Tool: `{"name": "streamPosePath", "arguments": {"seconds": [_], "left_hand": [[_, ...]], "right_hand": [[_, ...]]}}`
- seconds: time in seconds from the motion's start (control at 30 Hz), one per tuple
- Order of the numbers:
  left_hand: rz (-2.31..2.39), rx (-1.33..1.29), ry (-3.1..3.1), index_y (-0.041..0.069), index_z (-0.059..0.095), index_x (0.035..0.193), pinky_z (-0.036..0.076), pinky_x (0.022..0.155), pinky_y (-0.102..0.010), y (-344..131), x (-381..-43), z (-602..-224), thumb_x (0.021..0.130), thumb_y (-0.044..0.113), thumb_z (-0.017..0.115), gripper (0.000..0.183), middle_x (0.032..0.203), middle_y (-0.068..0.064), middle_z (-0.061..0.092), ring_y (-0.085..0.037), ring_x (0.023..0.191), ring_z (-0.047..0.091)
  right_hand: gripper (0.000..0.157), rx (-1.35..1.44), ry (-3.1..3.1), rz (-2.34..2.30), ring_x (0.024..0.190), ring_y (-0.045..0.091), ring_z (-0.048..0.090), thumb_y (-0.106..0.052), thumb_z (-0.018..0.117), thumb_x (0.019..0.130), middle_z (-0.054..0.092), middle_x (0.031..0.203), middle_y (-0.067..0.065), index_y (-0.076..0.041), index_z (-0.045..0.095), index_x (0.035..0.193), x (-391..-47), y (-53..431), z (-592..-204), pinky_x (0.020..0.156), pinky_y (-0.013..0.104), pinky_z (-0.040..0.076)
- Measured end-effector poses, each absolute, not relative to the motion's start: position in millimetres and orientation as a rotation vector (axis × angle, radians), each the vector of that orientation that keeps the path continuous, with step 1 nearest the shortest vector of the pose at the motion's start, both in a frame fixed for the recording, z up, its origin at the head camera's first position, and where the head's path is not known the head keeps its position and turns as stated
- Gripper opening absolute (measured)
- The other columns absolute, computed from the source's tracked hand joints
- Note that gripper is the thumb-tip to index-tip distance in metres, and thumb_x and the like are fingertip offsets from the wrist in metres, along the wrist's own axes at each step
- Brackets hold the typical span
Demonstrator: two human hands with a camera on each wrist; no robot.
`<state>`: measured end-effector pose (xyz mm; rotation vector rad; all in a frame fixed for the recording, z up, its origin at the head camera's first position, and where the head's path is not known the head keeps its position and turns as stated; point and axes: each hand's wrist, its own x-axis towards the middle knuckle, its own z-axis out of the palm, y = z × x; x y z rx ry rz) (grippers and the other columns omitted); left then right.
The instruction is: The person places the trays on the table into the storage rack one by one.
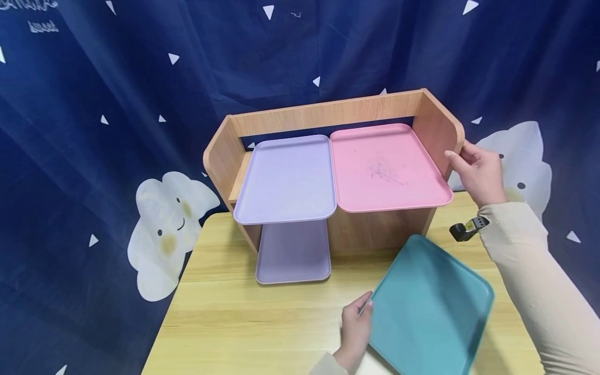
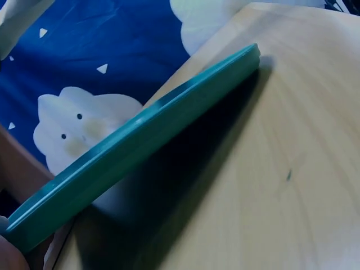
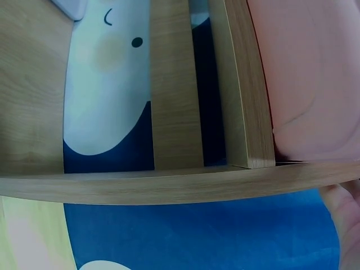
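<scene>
My left hand [image 1: 355,328] pinches the left edge of a teal tray [image 1: 431,302], thumb on its upper face. In the left wrist view the tray [image 2: 135,143] is tilted over the table, casting a dark shadow. My right hand [image 1: 483,174] holds the front edge of the right side panel [image 1: 436,127] of a small wooden shelf, thumb toward the inside. The right wrist view shows only part of that hand [image 3: 344,216] at the panel's edge. A pink tray [image 1: 375,166] lies on the upper level beside it.
A lavender tray [image 1: 290,177] sits left of the pink one on the upper level. Below, a purple tray [image 1: 292,255] juts out from the left compartment. The shelf stands on a light wooden table [image 1: 225,312]. Behind hangs a dark blue curtain [image 1: 262,62] with clouds and triangles.
</scene>
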<state>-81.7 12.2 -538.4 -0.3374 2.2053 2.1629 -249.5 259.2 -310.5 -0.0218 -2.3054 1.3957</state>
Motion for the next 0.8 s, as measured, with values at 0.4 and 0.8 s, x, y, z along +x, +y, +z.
{"name": "streamPosePath", "arguments": {"seconds": [0.4, 0.8], "left_hand": [[2.244, -0.321, 2.26, 0.001, 0.066, 0.114, 0.042, 0.101, -0.042, -21, -88, -539, 0.09, 0.012, 0.059, 0.027, 0.12, -0.012, 0.064, -0.031, 0.119, 0.054], [2.278, -0.398, 2.249, 0.0, 0.065, 0.116, 0.04, 0.103, -0.045, -41, -83, -533, 0.091, 0.011, 0.058, 0.028, 0.122, -0.014, 0.062, -0.032, 0.121, 0.052]], "right_hand": [[0.046, -0.046, -2.318, 1.401, 0.1, -0.003, 0.06, -0.03, 0.061, 0.091, 0.059, 0.126, 0.012, -0.018, 0.052, 0.135, -250, 259, -309, 0.087, 0.013, 0.047], [0.047, -0.05, -2.325, 1.396, 0.097, -0.005, 0.06, -0.03, 0.06, 0.092, 0.059, 0.125, 0.012, -0.018, 0.051, 0.136, -250, 260, -310, 0.087, 0.013, 0.047]]}}
